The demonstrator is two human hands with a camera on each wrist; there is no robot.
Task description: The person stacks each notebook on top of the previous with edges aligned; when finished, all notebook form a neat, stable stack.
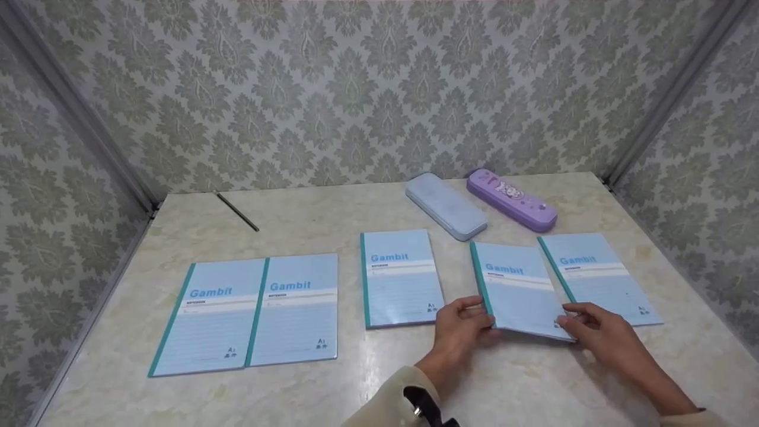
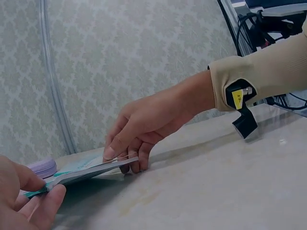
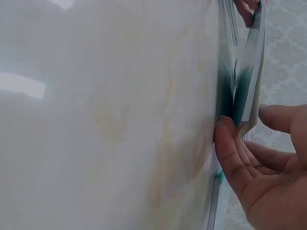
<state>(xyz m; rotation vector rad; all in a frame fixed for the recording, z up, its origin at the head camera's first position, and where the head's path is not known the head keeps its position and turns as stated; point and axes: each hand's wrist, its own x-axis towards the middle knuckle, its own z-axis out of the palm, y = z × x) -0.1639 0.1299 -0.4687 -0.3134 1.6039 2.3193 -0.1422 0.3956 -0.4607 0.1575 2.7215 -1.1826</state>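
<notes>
Pinching a notebook by its lower corners in left hand and right hand, raised off the table; best held level, gently, clear of the rightmost notebook.

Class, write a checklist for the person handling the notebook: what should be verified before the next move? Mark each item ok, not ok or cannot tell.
1. Left hand pinches the held notebook near its spine: ok.
2. Right hand pinches its opposite near corner: ok.
3. Held notebook lies flat on the table: not ok, near edge raised.
4. Held notebook clears the rightmost notebook at the far corners: cannot tell, they look very close.
5. Dark stick lies away from both hands: ok.
</notes>
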